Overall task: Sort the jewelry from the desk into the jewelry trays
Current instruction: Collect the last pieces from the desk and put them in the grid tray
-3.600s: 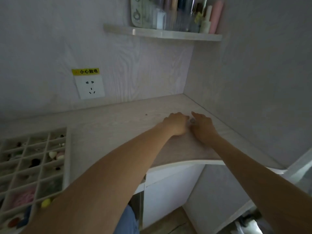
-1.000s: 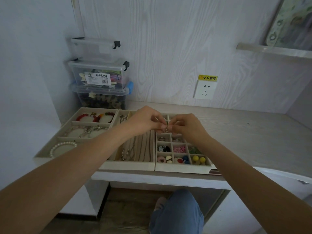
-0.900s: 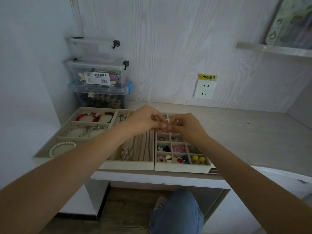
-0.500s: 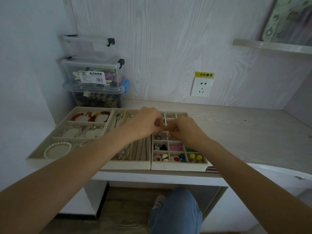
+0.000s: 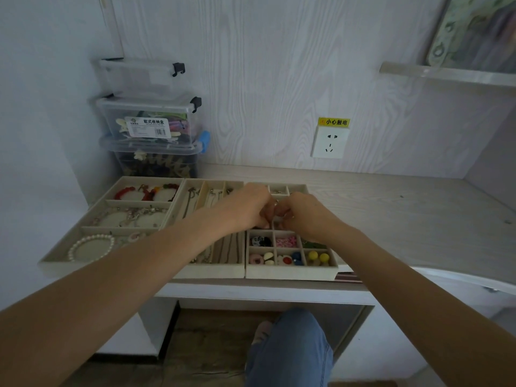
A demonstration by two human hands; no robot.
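Fingers (image 5: 265, 216) of my left hand (image 5: 248, 208) and my right hand (image 5: 303, 212) curl toward each other, tips meeting around a small silvery piece (image 5: 277, 203) too tiny for me to identify; which hand actually pinches it I cannot tell. Both hands hover over the gridded tray (image 5: 290, 270) on the right, above its upper cells. Beside it sit the necklace tray (image 5: 212, 270) and the bracelet tray (image 5: 69, 263), all on the counter (image 5: 405, 213).
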